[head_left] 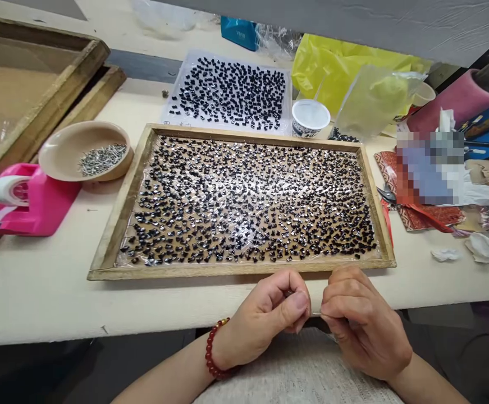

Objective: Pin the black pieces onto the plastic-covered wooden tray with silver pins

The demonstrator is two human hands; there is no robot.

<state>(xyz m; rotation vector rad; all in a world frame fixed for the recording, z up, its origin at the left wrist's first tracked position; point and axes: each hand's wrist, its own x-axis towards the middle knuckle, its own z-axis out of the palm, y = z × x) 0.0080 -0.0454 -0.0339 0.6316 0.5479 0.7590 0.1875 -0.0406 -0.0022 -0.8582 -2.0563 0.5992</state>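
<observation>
My left hand (269, 308), with a red bead bracelet (213, 353) at the wrist, is closed, thumb against curled fingers. A small dark bit shows at its fingertips, too small to name. Close beside it, my right hand (364, 322) is closed in a pinch. A thin, pale, pin-like piece (316, 313) shows in the narrow gap between the hands, at the right fingertips. Both hands are just off the near rim of a shallow wooden frame tray (244, 272). Many small shiny black pieces (252, 202) lie spread over its plastic-covered base.
A beige bowl (54, 160) of metal pins stands left, beside a pink tape dispenser (54, 207). Behind the tray are a white sheet (181, 84) with black pieces, a white cup (310, 115) and a yellow bag (328, 62). Wooden frames (80, 73) occupy the far left.
</observation>
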